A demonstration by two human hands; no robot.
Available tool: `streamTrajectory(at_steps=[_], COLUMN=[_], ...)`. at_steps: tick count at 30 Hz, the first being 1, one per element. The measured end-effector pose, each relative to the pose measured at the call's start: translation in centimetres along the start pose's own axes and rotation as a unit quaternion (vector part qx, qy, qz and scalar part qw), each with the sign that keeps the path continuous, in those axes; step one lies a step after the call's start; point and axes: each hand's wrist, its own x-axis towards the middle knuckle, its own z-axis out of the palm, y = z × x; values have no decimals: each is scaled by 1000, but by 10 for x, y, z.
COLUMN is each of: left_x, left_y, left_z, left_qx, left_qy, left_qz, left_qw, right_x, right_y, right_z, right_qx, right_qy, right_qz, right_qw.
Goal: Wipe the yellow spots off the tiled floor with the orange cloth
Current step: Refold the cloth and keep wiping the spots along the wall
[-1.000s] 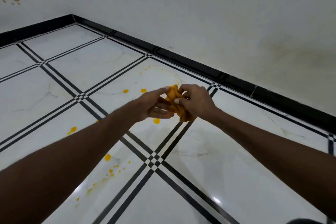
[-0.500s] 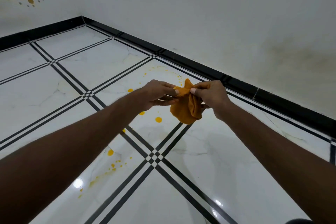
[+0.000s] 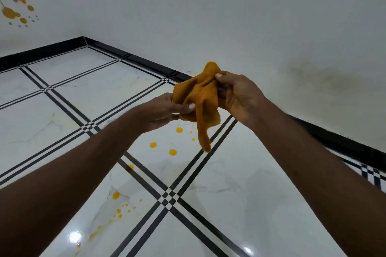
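Two bare arms reach forward over a white floor (image 3: 62, 98) of large tiles with black striped borders. Both hands hold a crumpled orange cloth (image 3: 200, 98) in the air above the floor. The left hand (image 3: 165, 108) pinches the cloth's lower left edge, thumb on top and fingers curled beneath. The right hand (image 3: 240, 98) grips the cloth's upper right part, with thumb and fingertips closed on a fold near its top; a peak of fabric sticks up above them. One corner of the cloth hangs down below both hands. Under the cloth, yellow spots (image 3: 173, 152) dot the floor, and more lie nearer the viewer. A black skirting (image 3: 133, 57) runs behind the cloth along a pale wall (image 3: 208, 6), which carries orange splashes (image 3: 12, 10) far to the cloth's upper left.
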Motion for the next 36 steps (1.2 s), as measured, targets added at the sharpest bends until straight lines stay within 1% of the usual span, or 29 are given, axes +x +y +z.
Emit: streamTrajectory(at_steps=[2, 3, 4, 5, 7, 8, 9, 10, 12, 15, 17, 18, 20, 23, 25, 27, 29, 33, 36], left_x=[-1, -1, -1, 0, 3, 4, 6, 6, 6, 3, 1, -1, -6, -8, -7, -5, -4, 1, 3], left_y=[6, 9, 14, 17, 22, 23, 25, 27, 32, 42, 47, 49, 54, 57, 49, 38, 29, 21, 26], left_z=[10, 14, 18, 21, 26, 29, 30, 31, 32, 28, 24, 22, 21, 13, 6, 3, 3, 2, 3], left_qx=[-28, -18, -1, 18, 69, 97, 117, 126, 131, 121, 97, 79, 27, -36, -24, 6, 10, -16, -25], left_qy=[31, 58, 86, 115, 159, 173, 180, 180, 178, 190, 201, 194, 152, 93, 80, 80, 88, 149, 188], left_qz=[19, 21, 22, 22, 15, 6, -3, -13, -28, -51, -73, -85, -97, -88, -89, -102, -110, -125, -104], left_qw=[999, 998, 996, 993, 985, 980, 977, 976, 975, 973, 972, 974, 983, 991, 992, 992, 990, 981, 976], right_x=[0, 1, 1, 0, -8, -13, -16, -18, -17, -17, -19, -20, -22, -27, -29, -28, -26, -25, -24], right_y=[-4, -1, 3, 11, 31, 38, 41, 42, 39, 32, 29, 28, 27, 25, 23, 22, 21, 23, 23], right_z=[-8, -13, -17, -21, -22, -19, -16, -14, -13, -17, -22, -24, -25, -19, -18, -18, -19, -18, -21], right_qx=[52, 48, 23, -20, -90, -121, -157, -185, -207, -206, -197, -187, -160, -139, -146, -156, -149, -140, -133], right_qy=[27, 59, 88, 100, 58, 29, 15, 18, 53, 124, 161, 173, 177, 158, 163, 182, 201, 223, 212], right_qz=[3, 8, 22, 52, 134, 158, 164, 158, 151, 146, 136, 132, 135, 148, 137, 108, 79, 66, 44], right_qw=[998, 997, 996, 993, 985, 980, 974, 970, 965, 960, 958, 958, 962, 966, 966, 965, 965, 963, 967])
